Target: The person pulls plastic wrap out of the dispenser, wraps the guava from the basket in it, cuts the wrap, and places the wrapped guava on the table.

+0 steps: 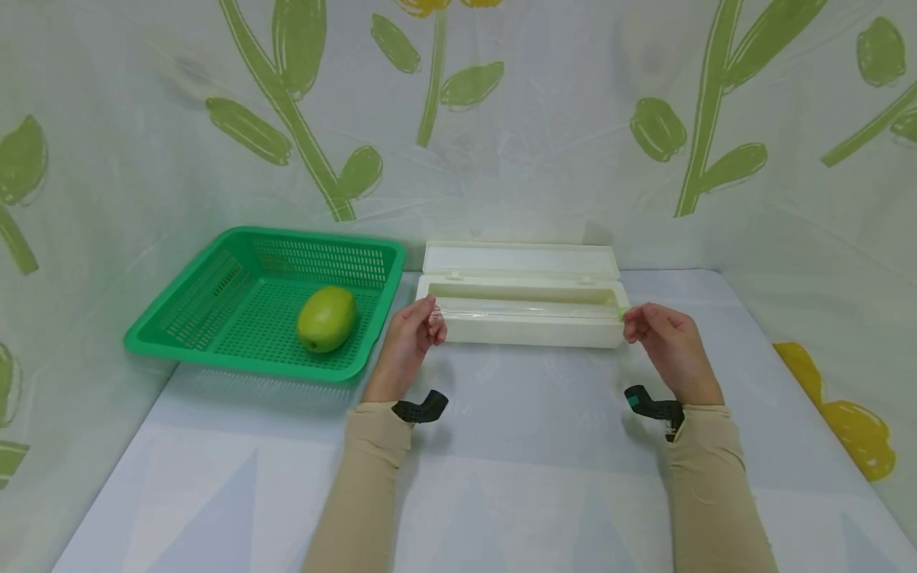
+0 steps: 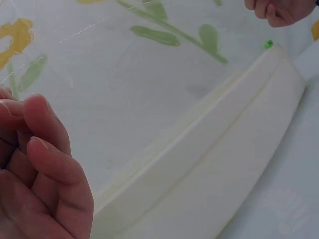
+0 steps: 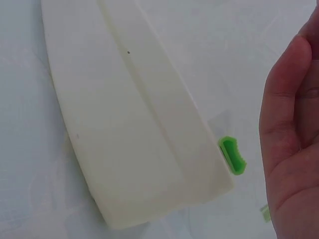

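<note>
A long white cling film dispenser box (image 1: 530,333) lies on the table with its lid (image 1: 519,259) tipped back. Inside it is a roll of clear cling film (image 1: 530,309), whose loose edge runs along the front between both hands. My left hand (image 1: 410,346) pinches the film at the box's left end, thumb against curled fingers. At the right end, my right hand (image 1: 669,350) pinches the film's other side; its fingertips are cut off in the right wrist view. A small green slide cutter (image 3: 233,157) sits at the box's right end, apart from the palm.
A green plastic basket (image 1: 236,362) stands to the left, holding a yellow-green mango-like fruit (image 1: 326,319). Behind the box rises a pale curtain (image 1: 530,191) printed with leaves and flowers. Both wrists carry black camera mounts.
</note>
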The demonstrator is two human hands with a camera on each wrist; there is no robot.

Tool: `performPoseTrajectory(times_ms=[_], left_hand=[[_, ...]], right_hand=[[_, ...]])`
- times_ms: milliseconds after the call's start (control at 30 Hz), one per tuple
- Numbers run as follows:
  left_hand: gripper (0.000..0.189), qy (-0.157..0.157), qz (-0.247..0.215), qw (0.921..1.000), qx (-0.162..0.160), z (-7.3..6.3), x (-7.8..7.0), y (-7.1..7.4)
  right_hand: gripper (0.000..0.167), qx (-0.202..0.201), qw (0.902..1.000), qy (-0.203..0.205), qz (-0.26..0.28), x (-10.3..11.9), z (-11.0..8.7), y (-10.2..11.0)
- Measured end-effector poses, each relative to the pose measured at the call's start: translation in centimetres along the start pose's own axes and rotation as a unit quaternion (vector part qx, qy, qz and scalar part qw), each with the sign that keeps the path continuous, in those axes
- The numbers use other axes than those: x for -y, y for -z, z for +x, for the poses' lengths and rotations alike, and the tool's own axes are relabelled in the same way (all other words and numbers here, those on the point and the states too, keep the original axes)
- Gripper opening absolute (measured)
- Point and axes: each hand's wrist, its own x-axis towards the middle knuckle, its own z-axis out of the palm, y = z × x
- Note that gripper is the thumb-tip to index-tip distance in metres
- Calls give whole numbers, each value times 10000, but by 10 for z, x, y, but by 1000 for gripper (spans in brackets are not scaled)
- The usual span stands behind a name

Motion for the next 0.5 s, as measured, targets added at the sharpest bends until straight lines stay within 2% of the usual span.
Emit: performPoseTrajectory(times_ms=[500], left_hand=[[33, -137, 81, 9998, 150, -1, -3, -1]], right_hand=[[28, -41, 9999, 150, 45, 5, 1, -4]])
